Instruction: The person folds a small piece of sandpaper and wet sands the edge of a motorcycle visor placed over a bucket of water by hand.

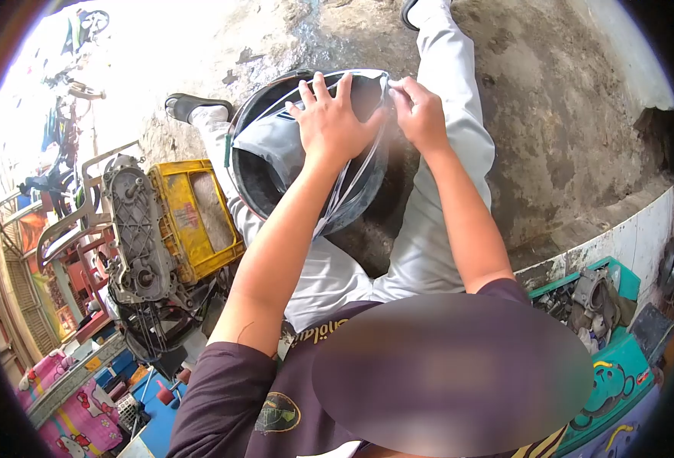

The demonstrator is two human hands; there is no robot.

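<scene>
A black round tub (pixel 254 200) stands between my legs, with a curved grey panel (pixel 267 143) lying across its opening. My left hand (pixel 333 118) rests on the panel, its fingers spread and stretched towards the far rim. Close by on the right, my right hand (pixel 421 114) is closed in a pinch at the panel's pale right edge. What sits between those fingertips is hidden. Pale thin edges of the panel run down the tub's right side. A blur covers part of the panel between my hands.
A yellow crate (pixel 192 221) stands left of my leg, beside a grey metal engine casing (pixel 135 229). At the lower right is a teal bin (pixel 619 278) with metal parts. Stained concrete floor (pixel 543 137) surrounds me. A chair (pixel 85 179) stands farther left.
</scene>
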